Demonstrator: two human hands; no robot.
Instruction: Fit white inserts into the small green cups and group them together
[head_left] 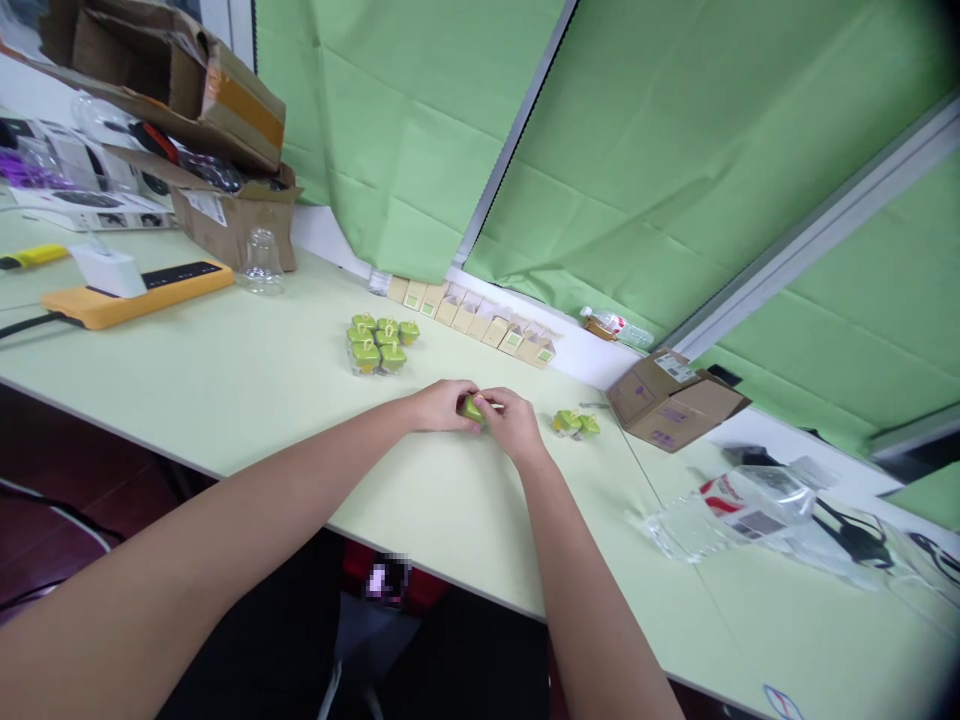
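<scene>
My left hand (441,406) is closed around a small green-lidded container (471,409) just above or on the table. The fingers of my right hand (513,420) pinch at the same container's top from the other side. Most of its body is hidden by the fingers. Beyond my left hand stands a cluster of several similar small clear containers (365,356), with green lids that carry pale loops. Two or so more green-lidded containers (568,422) sit to the right of my right hand.
A row of small cardboard boxes (480,320) lines the back edge of the pale table (300,350). A yellow power strip (169,290), a clear jar (262,262) and cartons (236,225) are at left. A carton (667,400) and a large plastic bottle (772,495) lie at right.
</scene>
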